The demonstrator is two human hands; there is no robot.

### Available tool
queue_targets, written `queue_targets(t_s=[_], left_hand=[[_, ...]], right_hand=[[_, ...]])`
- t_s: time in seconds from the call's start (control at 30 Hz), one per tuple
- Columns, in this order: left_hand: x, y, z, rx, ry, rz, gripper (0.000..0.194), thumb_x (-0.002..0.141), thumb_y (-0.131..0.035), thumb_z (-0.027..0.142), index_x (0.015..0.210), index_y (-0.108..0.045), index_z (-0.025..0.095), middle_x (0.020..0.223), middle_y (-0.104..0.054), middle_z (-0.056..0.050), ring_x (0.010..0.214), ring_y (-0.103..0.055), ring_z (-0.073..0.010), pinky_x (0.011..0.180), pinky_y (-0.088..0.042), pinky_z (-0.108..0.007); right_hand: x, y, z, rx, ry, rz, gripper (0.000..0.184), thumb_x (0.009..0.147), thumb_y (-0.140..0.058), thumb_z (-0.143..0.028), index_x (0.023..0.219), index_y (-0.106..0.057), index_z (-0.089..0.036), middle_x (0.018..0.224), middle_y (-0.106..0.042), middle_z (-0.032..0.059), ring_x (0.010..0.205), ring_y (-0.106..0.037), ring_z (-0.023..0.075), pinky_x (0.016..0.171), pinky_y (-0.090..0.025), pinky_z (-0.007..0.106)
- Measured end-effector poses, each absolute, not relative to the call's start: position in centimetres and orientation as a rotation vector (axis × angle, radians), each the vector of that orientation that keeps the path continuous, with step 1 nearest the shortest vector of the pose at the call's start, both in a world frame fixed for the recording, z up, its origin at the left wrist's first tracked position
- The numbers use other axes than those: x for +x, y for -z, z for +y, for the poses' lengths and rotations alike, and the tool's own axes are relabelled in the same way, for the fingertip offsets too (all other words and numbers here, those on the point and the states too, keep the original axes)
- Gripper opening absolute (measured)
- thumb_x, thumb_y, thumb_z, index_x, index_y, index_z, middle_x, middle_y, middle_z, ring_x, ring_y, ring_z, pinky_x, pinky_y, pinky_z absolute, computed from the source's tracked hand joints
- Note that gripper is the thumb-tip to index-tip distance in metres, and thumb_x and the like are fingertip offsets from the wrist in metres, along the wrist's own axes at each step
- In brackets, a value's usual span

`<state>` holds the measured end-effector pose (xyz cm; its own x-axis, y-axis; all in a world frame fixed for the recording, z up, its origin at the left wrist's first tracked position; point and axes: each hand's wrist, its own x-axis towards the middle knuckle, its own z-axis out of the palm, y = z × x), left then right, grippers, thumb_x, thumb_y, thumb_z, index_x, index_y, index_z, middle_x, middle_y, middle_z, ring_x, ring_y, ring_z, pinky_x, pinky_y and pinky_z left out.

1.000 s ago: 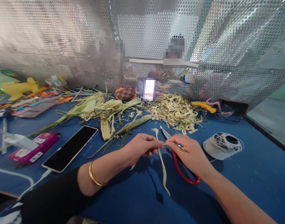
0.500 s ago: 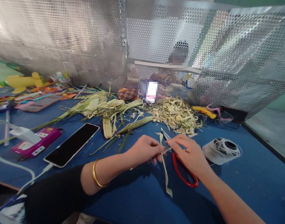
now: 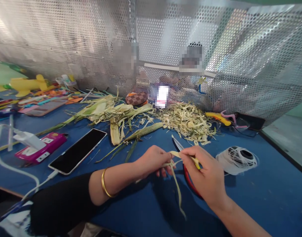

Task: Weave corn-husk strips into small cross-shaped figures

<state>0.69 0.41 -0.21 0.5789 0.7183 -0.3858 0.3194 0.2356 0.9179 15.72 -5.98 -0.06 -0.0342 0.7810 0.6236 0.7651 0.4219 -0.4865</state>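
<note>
My left hand (image 3: 157,161), a gold bangle on its wrist, pinches narrow pale corn husk strips (image 3: 177,187) where they cross. One tail hangs down over the blue table (image 3: 146,210). My right hand (image 3: 205,174) has thumb and fingertips closed on the strip's upper end, just right of my left fingers. Red-handled scissors (image 3: 176,143) lie beneath my right hand, blades pointing away, their handles partly covered. Something yellow shows between my right fingers and I cannot tell what it is. A spool of white thread (image 3: 236,161) stands right of that hand.
Corn husks (image 3: 111,113) and a heap of shredded husk (image 3: 188,123) lie behind my hands. Left are a black-screened phone (image 3: 78,151) on a cable and a magenta power strip (image 3: 41,148). Perforated silvery sheeting (image 3: 91,49) closes off the back; a lit phone (image 3: 162,96) stands before it.
The strip's upper end, loose before, is now between my right fingers, pulled rightward over the left hand. My right hand has turned and covers more of the scissors. The view shifted slightly.
</note>
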Motion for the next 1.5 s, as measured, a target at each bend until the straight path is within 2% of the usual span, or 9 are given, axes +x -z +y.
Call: queue_targets(t_s=[0.17,0.33,0.6,0.87,0.97,1.03,1.17,1.3,1.5], left_hand=[[0.7,0.5,0.9,1.000,-0.461,0.951,0.026,0.076,-0.057,0.033,0.061,-0.063,0.012,0.057,-0.062,-0.003,0.048,-0.054,-0.0103,0.042,-0.034,-0.020],[0.9,0.9,0.9,0.817,-0.604,0.944,0.023,0.072,-0.066,0.033,0.068,-0.067,0.010,0.062,-0.062,-0.002,0.051,-0.050,-0.0077,0.045,-0.035,-0.019],[1.3,0.5,1.0,0.564,-0.704,0.927,0.023,0.087,-0.054,0.027,0.079,-0.068,0.010,0.070,-0.067,-0.005,0.056,-0.057,-0.0082,0.044,-0.041,-0.015],[1.3,-0.3,1.0,0.441,-0.710,0.936,0.021,0.087,-0.051,0.019,0.074,-0.064,0.010,0.064,-0.062,-0.002,0.053,-0.057,-0.0073,0.047,-0.047,-0.014],[1.2,-0.3,1.2,0.460,-0.756,0.943,0.024,0.089,-0.048,0.020,0.073,-0.063,0.010,0.064,-0.061,-0.002,0.053,-0.058,-0.0078,0.054,-0.051,-0.016],[1.3,-0.2,1.2,0.474,-0.764,0.943,0.024,0.088,-0.048,0.020,0.072,-0.064,0.011,0.065,-0.062,-0.002,0.054,-0.058,-0.0085,0.056,-0.051,-0.018],[1.6,0.3,0.6,0.528,-0.702,0.903,0.028,0.088,-0.051,0.026,0.070,-0.065,0.011,0.064,-0.064,-0.004,0.057,-0.059,-0.0108,0.058,-0.049,-0.020],[1.7,0.4,-0.2,0.625,-0.704,0.851,0.023,0.081,-0.061,0.027,0.065,-0.065,0.011,0.059,-0.062,-0.003,0.057,-0.056,-0.0108,0.060,-0.046,-0.021],[1.3,0.7,-0.3,0.839,-0.737,0.807,0.036,0.071,-0.068,0.046,0.062,-0.064,0.012,0.058,-0.060,-0.002,0.058,-0.055,-0.0104,0.063,-0.047,-0.023]], right_hand=[[15.1,0.8,-6.1,-1.208,0.445,-2.163,0.020,0.094,-0.044,-0.016,0.086,-0.062,-0.018,0.073,-0.067,0.0049,0.066,-0.059,0.0158,0.069,-0.041,0.030],[14.7,1.7,-6.0,-1.184,0.704,-2.317,0.018,0.091,-0.045,-0.008,0.089,-0.062,-0.013,0.071,-0.064,0.0057,0.064,-0.056,0.0181,0.065,-0.035,0.033],[14.3,3.0,-5.6,-1.285,0.442,-2.215,0.023,0.095,-0.039,-0.013,0.085,-0.060,-0.018,0.070,-0.064,0.0040,0.065,-0.058,0.0182,0.063,-0.037,0.031],[14.7,2.8,-5.3,-1.285,0.543,-2.233,0.028,0.094,-0.039,-0.012,0.074,-0.056,-0.018,0.060,-0.059,0.0011,0.055,-0.054,0.0161,0.063,-0.034,0.031],[14.9,2.6,-5.4,-1.296,0.596,-2.269,0.025,0.093,-0.041,-0.011,0.077,-0.059,-0.017,0.064,-0.061,0.0025,0.059,-0.055,0.0164,0.066,-0.035,0.032],[14.8,2.4,-5.6,-1.247,0.642,-2.267,0.021,0.093,-0.042,-0.010,0.090,-0.062,-0.014,0.076,-0.065,0.0061,0.069,-0.058,0.0180,0.070,-0.037,0.033],[14.0,2.0,-5.8,-1.073,0.684,-2.374,0.029,0.092,-0.039,-0.008,0.110,-0.062,-0.012,0.088,-0.064,0.0088,0.078,-0.057,0.0200,0.077,-0.040,0.034],[13.5,1.9,-5.8,-1.042,0.683,-2.444,0.026,0.090,-0.042,-0.009,0.088,-0.067,-0.015,0.079,-0.062,0.0065,0.073,-0.055,0.0188,0.079,-0.040,0.035],[14.9,1.6,-5.6,-1.190,0.307,-1.909,0.014,0.089,-0.051,-0.019,0.084,-0.064,-0.019,0.083,-0.065,0.0074,0.080,-0.060,0.0190,0.077,-0.045,0.035]])
